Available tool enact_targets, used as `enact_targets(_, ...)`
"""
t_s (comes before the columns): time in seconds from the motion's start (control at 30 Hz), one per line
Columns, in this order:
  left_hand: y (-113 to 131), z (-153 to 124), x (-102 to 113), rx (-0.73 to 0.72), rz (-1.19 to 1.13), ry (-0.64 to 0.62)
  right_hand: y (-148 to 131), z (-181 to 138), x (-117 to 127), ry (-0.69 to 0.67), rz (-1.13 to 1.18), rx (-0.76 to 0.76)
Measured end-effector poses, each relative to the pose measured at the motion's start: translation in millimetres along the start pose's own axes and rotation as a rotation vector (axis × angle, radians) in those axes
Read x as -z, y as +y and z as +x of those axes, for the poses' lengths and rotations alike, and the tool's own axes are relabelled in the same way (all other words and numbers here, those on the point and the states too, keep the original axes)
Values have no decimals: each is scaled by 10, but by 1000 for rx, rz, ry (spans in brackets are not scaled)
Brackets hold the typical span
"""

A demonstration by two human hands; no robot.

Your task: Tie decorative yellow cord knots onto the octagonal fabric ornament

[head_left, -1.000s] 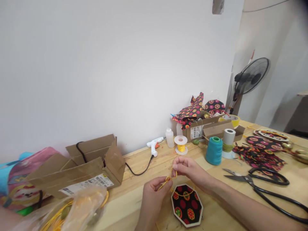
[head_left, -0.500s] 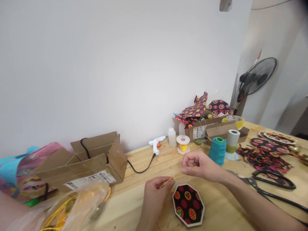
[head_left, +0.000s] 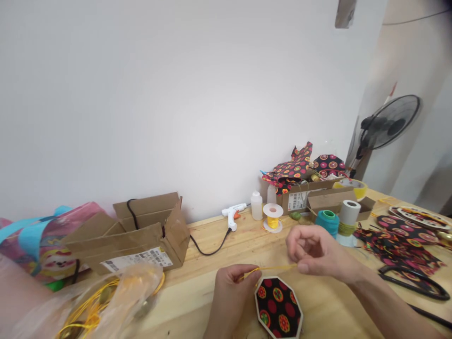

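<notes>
A yellow cord [head_left: 277, 268] runs almost level between my two hands. My left hand [head_left: 236, 287] pinches one part of it between thumb and forefinger. To the right, my right hand [head_left: 316, 249] has its fingers curled and closed on the cord's other part near the thumb. Just below the cord lies an octagonal panel [head_left: 278, 308] with a pale rim and black patterned fabric, beside my left hand. Scissors with black handles [head_left: 415, 281] lie partly behind my right forearm, which hides their blades.
Along the wall are a cardboard box [head_left: 141, 240], a white glue gun [head_left: 232, 216], a small bottle [head_left: 256, 205], a yellow cord spool [head_left: 272, 217] and a teal thread cone [head_left: 327, 222]. Fabric pieces [head_left: 399, 245] lie right; a plastic bag of yellow cord [head_left: 106, 301] lies front left.
My right hand has moved right, away from my left, and the cord between them is longer and straighter. My left hand keeps its pinch. The view has shifted slightly.
</notes>
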State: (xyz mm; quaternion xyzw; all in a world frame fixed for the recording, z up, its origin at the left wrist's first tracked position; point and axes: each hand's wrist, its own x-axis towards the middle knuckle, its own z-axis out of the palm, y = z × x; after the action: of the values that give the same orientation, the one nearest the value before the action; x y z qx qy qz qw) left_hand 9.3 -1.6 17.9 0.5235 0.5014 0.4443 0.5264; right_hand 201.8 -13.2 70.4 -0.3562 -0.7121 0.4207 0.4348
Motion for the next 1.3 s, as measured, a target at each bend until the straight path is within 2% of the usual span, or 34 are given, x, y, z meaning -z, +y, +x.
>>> enact_targets(0.07,-12,13,17,-11,17,15,-1,-1,21,32,104,-51)
enact_targets(0.13,-22,36,43,-20,28,48,5,13,74,116,76,-61)
enact_targets(0.23,-32,75,84,-24,13,76,31,59,124,194,-220,-48)
enact_targets(0.3,-40,95,101,-18,-9,76,68,97,72,205,-481,50)
enact_targets(0.37,-50,106,109,-12,-20,62,126,132,-63,163,-618,177)
enact_targets(0.47,-56,114,117,-12,-12,20,256,167,-333,59,-618,213)
enact_targets(0.6,-37,117,143,3,-3,-14,448,186,-575,64,-525,65)
enact_targets(0.77,-19,103,147,18,-8,4,519,191,-674,32,-199,-91)
enact_targets(0.9,-47,65,88,12,-9,9,525,193,-704,120,-60,-202)
enact_targets(1.07,-47,39,56,13,-46,-97,577,197,-700,200,-222,-161)
enact_targets(1.3,-6,40,92,27,57,-75,502,171,-670,241,-473,-91)
